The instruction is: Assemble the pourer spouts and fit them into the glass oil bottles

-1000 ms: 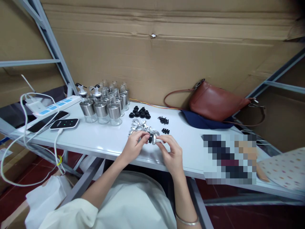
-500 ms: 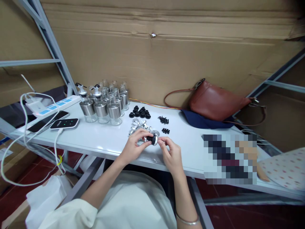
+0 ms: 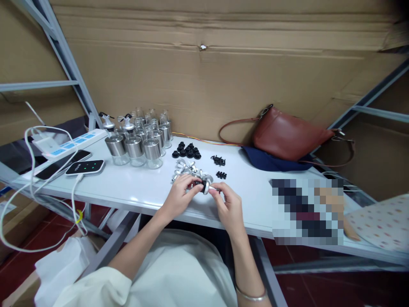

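Note:
My left hand (image 3: pixel 180 195) and my right hand (image 3: pixel 226 205) meet just above the white table (image 3: pixel 134 187), fingers pinched together on a small silver cap with a black stopper (image 3: pixel 203 186). A heap of silver caps (image 3: pixel 188 170) lies right behind my hands. Further back are a cluster of black stoppers (image 3: pixel 187 150) and two small piles of black plastic bits (image 3: pixel 218 160). Several glass bottles with silver sleeves (image 3: pixel 140 140) stand at the back left, two of them fitted with pourers.
A power strip (image 3: pixel 72 140), two phones (image 3: pixel 84 167) and white cables lie at the table's left end. A brown leather bag (image 3: pixel 287 136) rests on dark blue cloth at the back right. A dotted cloth (image 3: pixel 380 224) lies at far right. Cardboard lines the wall behind.
My hands have stayed in place and keep turning the small cap and stopper between their fingertips; the view has shifted slightly.

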Demonstrator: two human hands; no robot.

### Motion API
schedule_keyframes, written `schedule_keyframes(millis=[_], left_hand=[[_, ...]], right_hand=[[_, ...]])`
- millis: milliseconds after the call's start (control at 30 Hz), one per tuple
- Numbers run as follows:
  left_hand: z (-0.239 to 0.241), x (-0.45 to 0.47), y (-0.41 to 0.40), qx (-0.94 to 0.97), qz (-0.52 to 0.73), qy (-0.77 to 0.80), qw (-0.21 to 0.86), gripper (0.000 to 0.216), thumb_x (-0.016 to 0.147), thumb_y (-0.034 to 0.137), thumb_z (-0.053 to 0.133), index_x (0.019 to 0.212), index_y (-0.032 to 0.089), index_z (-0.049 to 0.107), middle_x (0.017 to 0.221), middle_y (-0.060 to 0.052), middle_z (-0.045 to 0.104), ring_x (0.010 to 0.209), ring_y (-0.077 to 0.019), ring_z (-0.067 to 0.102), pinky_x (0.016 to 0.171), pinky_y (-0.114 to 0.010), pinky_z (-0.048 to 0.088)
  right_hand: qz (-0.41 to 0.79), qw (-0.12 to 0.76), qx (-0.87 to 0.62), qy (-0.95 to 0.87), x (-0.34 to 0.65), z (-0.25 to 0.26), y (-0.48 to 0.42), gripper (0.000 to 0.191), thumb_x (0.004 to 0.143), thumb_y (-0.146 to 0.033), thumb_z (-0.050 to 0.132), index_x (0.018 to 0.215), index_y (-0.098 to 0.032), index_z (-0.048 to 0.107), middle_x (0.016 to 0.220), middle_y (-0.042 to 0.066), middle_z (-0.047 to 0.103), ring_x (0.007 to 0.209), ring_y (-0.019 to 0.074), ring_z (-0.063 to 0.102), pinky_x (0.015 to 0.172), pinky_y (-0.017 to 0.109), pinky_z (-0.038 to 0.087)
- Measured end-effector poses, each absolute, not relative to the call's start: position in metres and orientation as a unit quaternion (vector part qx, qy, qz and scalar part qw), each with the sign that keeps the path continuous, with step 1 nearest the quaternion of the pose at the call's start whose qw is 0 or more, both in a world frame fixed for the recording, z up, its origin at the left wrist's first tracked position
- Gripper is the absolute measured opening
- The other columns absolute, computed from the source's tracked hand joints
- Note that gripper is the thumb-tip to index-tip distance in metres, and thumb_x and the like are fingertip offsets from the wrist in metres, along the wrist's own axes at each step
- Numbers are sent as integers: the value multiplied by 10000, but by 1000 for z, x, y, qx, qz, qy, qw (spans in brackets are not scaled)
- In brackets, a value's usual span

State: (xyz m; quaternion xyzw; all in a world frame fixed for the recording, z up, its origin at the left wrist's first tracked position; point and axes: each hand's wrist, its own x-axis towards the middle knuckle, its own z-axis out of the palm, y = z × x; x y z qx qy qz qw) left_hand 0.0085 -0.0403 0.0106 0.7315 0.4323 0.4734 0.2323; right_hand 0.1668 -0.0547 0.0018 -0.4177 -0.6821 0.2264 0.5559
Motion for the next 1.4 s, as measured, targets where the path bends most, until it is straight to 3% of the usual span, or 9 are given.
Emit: schedule_keyframes(millis=[133,333,467,600,733,900,1133,1267,1400], left_hand=[[11,8,-41,726,448,445,273,300,903,356,440,781,151,622,716,-25,609,697,-158,540,698,-276,414],[9,7,-42,745,476,398,244,183,870,283,520,939,149,624,838,-56,625,752,-166,553,697,-274,444],[7,6,-42,774,495,341,197,142,853,227,561,964,176,633,937,-75,629,882,-185,571,803,-314,458],[5,7,-40,789,494,323,173,135,850,238,578,950,177,643,926,-70,628,902,-184,575,826,-315,459],[5,8,-38,784,489,338,181,156,852,277,573,941,170,644,892,-71,649,871,-191,579,817,-326,455],[8,7,-41,745,486,387,242,219,861,335,532,871,154,654,785,-58,651,745,-176,573,679,-279,445],[12,6,-45,739,461,402,282,263,878,362,479,853,149,631,723,-30,618,640,-144,528,614,-249,420],[10,7,-44,765,483,362,224,195,870,314,523,930,159,623,795,-49,626,681,-148,540,649,-259,442],[8,7,-42,798,487,304,183,155,876,283,534,936,170,622,870,-72,656,817,-179,582,780,-318,455]], right_hand=[[192,563,-392,-702,166,1,-56,78,848,-247,580,862,-211,648,765,22,630,650,147,530,605,266,420],[248,575,-426,-654,168,-1,-55,113,824,-286,592,817,-191,653,722,14,627,636,138,513,611,264,405],[406,540,-439,-592,172,0,-50,268,800,-424,570,720,-170,601,488,-52,417,449,91,342,451,234,273],[497,496,-425,-571,174,0,-45,358,775,-504,570,661,-165,546,447,-82,312,407,64,229,417,227,185],[427,528,-438,-589,173,0,-47,309,799,-465,561,713,-169,574,477,-68,357,441,82,312,439,225,257],[319,559,-410,-646,171,-2,-52,136,805,-321,601,785,-192,638,660,-3,588,592,128,490,582,254,397],[282,586,-358,-670,171,-4,-54,68,800,-267,627,814,-210,660,728,22,638,653,151,513,616,281,412],[367,567,-404,-617,172,0,-53,177,794,-354,610,735,-188,602,560,-28,512,517,110,421,507,242,338],[469,541,-395,-576,173,3,-50,303,785,-447,587,661,-197,471,452,-89,336,416,68,264,430,213,205]])
